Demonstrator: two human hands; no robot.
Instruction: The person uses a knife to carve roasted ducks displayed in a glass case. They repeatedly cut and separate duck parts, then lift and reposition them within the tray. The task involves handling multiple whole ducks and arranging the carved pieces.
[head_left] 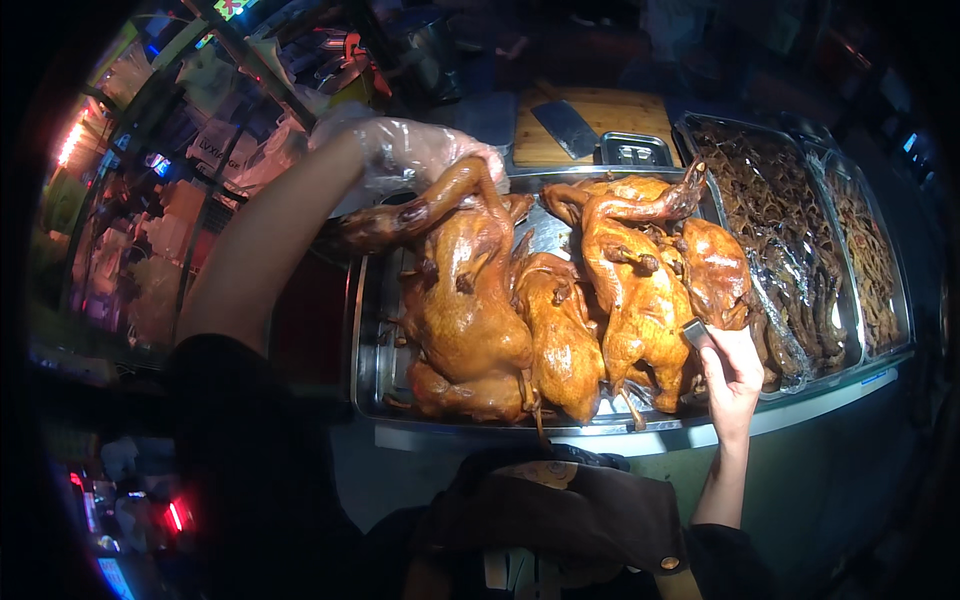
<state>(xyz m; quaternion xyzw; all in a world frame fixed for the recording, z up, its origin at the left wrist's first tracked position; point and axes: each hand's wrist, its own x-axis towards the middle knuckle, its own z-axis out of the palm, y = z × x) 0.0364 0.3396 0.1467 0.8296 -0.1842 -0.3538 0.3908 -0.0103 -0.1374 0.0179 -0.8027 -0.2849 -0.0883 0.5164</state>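
Observation:
My left hand (435, 155), in a clear plastic glove, is closed round the bent neck of a glossy brown roast duck (465, 290). The duck's head end hangs out to the left, past the rim of the metal tray (362, 370). At the tray's right front, the fingers of my bare right hand (735, 375) are closed on a small flat metal piece (698, 335), whose kind I cannot make out. Beside that hand lies another roast duck (640, 290), its neck bent toward the far right corner. A smaller bird (562, 335) lies between the two ducks.
Behind the tray, a cleaver (566, 127) rests on a wooden board (640, 110), with a small metal container (636, 150) near it. Trays of dark cooked meat pieces (770, 200) stand at the right, one partly under plastic film. Plastic bags (215, 150) hang at the left.

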